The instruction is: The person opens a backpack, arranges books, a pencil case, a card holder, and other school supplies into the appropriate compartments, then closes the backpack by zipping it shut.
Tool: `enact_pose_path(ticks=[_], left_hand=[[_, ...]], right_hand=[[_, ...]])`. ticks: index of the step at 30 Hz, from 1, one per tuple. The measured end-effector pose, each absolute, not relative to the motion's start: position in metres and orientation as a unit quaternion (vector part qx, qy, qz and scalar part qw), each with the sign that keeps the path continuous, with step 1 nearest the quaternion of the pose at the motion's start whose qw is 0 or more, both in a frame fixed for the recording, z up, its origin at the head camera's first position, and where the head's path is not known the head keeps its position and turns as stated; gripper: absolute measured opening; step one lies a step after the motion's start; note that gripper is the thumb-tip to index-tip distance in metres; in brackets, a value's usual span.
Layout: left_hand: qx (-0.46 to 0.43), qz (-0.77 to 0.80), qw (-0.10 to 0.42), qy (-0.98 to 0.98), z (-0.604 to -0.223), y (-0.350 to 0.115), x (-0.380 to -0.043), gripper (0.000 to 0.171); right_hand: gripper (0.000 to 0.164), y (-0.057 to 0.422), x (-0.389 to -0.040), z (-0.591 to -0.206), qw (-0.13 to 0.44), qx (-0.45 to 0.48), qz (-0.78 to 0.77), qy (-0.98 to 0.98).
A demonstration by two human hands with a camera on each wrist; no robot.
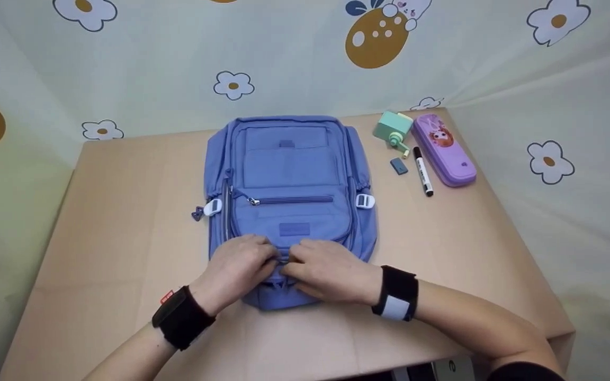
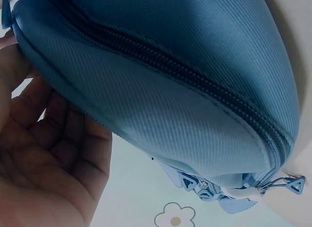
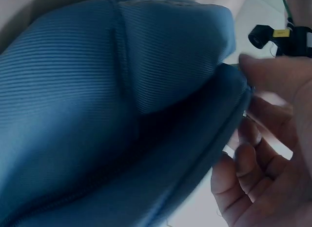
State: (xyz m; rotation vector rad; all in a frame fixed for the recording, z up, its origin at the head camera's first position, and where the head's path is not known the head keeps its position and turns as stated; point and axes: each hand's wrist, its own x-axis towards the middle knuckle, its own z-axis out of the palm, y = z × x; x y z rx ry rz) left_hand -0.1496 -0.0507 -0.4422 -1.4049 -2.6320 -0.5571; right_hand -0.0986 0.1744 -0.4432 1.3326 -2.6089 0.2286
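Observation:
A blue backpack [image 1: 289, 169] lies front side up on the cardboard-covered table. My left hand [image 1: 239, 267] and right hand [image 1: 331, 272] meet at its lower front, fingers curled over the fabric. In the left wrist view, thumb and fingers of the left hand [image 2: 53, 154] pinch the edge of a flap beside a dark zipper [image 2: 185, 73]. The right hand [image 3: 268, 154] pinches the same part's edge between thumb and finger in the right wrist view, its other fingers loosely curled. The fingertips are partly hidden in the head view.
Right of the backpack lie a purple pencil case [image 1: 445, 151], a black-and-white marker [image 1: 423, 172], a small dark eraser-like block [image 1: 398, 166] and a green pencil sharpener with a crank [image 1: 392, 127]. Patterned curtains [image 1: 294, 58] stand behind and beside the table [image 1: 114, 211].

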Motion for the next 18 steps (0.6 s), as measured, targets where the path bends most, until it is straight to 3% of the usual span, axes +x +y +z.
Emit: enact_pose_path(ticks=[13,18], left_hand=[[-0.466,-0.184,0.064,-0.863,-0.442,-0.049,-0.151,0.011],[-0.466,-0.188,0.066,-0.862,-0.443,-0.048,-0.15,0.012]], right_hand=[[0.005,0.181,-0.095,-0.452,0.162,0.39,0.159,-0.893],[0.014,0.186,-0.094,-0.455,0.16,0.37,0.18,-0.897]])
